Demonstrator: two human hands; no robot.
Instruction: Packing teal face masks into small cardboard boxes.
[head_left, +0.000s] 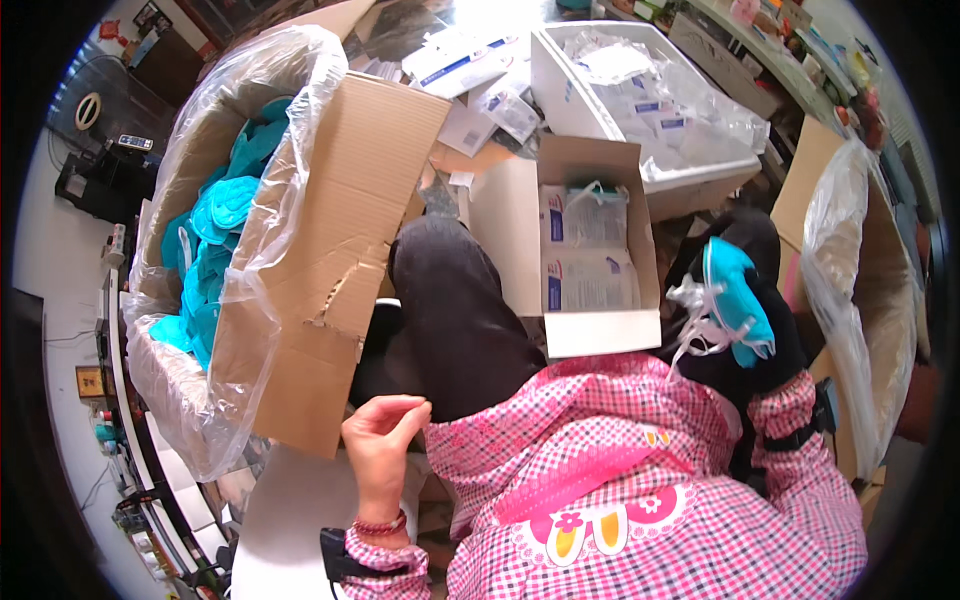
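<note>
My left hand [382, 438] is raised beside my left thigh, near the edge of the pink checked apron [560, 440]. Its thumb and curled fingers come together at the tips; whether anything small is between them I cannot make out. My right sleeve reaches toward the right knee, but the hand beyond its cuff does not show. On that knee lies a teal cup-shaped face mask [738, 300], with translucent straps [700, 315] hanging from its left side. Between my knees an open small carton [600, 325] holds white and clear packets [588, 280], with a glimpse of teal at its far end.
Left stands a big plastic-lined cardboard box [330, 230] heaped with teal masks [225, 210]. A white foam box [690, 178] with clear packets is at the far right. Flat packages [465, 70] lie beyond the small carton. Another lined box [850, 250] stands by my right side.
</note>
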